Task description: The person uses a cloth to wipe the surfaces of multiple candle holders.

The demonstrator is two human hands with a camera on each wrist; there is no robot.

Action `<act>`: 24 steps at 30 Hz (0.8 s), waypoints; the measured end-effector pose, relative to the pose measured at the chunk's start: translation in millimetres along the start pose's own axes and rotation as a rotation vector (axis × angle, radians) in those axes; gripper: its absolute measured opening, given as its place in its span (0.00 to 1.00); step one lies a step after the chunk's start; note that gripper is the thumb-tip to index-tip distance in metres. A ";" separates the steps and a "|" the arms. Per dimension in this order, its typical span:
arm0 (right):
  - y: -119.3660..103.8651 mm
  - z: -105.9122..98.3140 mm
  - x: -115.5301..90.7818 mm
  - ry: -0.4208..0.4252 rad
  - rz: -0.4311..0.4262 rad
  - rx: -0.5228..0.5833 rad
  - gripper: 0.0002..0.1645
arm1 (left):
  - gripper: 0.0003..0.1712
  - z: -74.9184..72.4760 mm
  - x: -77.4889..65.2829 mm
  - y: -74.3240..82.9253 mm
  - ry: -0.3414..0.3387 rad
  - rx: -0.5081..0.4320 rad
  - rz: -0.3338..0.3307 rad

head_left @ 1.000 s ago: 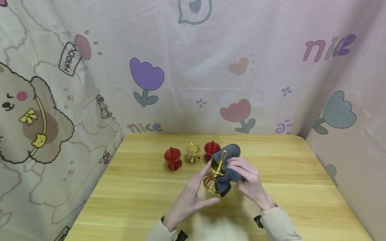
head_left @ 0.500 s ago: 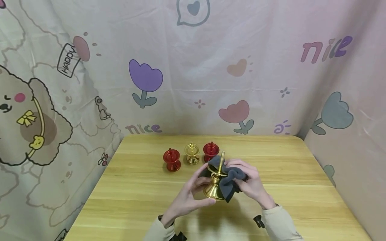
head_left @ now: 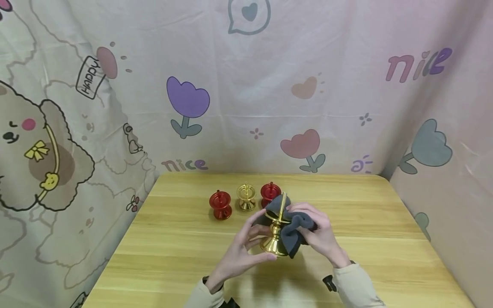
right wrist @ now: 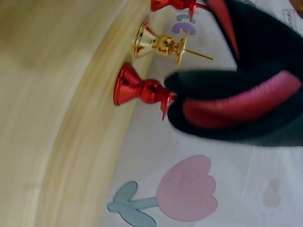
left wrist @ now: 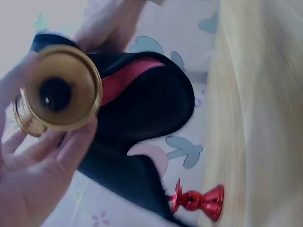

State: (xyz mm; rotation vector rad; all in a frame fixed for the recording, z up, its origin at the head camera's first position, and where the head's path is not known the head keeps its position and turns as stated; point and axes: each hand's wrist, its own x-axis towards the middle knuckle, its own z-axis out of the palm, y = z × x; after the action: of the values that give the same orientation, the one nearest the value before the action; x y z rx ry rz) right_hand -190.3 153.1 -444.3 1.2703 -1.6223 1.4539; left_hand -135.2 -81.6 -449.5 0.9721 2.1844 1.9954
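Observation:
A gold candle holder (head_left: 274,245) with a tall spike is held tilted, close over the wooden table. My left hand (head_left: 242,253) grips it from the left, the thumb at the base rim and the fingers around its far side. In the left wrist view the hollow underside of the base (left wrist: 78,78) faces the camera. My right hand (head_left: 320,231) pinches a dark grey cloth (head_left: 295,233) against the holder's right side and dish. Part of the cloth stands up behind the spike. A pinkish-red face (right wrist: 236,106) of the cloth shows in the right wrist view.
Beyond the hands stand a red candle holder (head_left: 221,206), a smaller gold candle holder (head_left: 246,198) and another red candle holder (head_left: 270,191), partly behind the cloth. A printed fabric backdrop (head_left: 246,98) rises at the back edge and sides of the table (head_left: 169,252).
Over the last second my left thumb came up to the base, and the gold holder shifted slightly toward me. The cloth's raised part dropped lower. Little has moved in the latest half second.

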 end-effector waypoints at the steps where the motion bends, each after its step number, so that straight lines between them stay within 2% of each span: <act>1: -1.0 -0.2 -0.2 0.005 0.027 0.026 0.17 | 0.58 -1.2 -0.6 0.3 -0.017 -0.030 -0.013; 3: -2.5 -0.3 -0.4 0.020 0.063 0.049 0.24 | 0.58 -2.6 -1.2 1.7 -0.042 -0.061 -0.046; 6: -2.4 -0.2 -0.4 0.031 0.057 0.026 0.24 | 0.60 -1.4 -0.6 3.1 -0.051 -0.007 -0.056; 8: -0.5 0.0 -0.6 0.032 0.025 -0.004 0.19 | 0.62 1.7 0.3 4.0 -0.027 0.066 -0.036; 11: 2.2 0.6 0.3 0.039 -0.016 -0.046 0.13 | 0.63 6.3 2.0 2.3 0.037 0.178 0.027; 13: 2.7 1.1 1.1 0.040 -0.026 -0.054 0.12 | 0.61 7.5 2.4 0.7 0.064 0.195 0.054; 15: 1.5 1.8 2.3 0.038 -0.022 -0.060 0.14 | 0.59 7.0 2.0 -1.0 0.065 0.178 0.058; 19: -1.8 3.1 3.0 0.037 0.013 -0.047 0.23 | 0.58 3.2 0.5 -1.6 0.020 0.057 0.001; 21: -3.4 4.0 2.5 0.051 0.067 -0.043 0.28 | 0.58 0.9 0.5 -2.0 -0.003 -0.010 -0.026; 24: -3.5 5.0 0.6 0.086 0.161 -0.036 0.31 | 0.57 -2.2 2.0 -2.5 -0.034 -0.093 -0.061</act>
State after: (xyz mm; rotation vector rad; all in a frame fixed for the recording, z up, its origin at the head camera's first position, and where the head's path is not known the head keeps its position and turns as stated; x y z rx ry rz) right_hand -186.5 148.3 -443.5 1.0631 -1.7180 1.5456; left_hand -138.8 -82.6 -450.6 0.9096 2.0575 2.0179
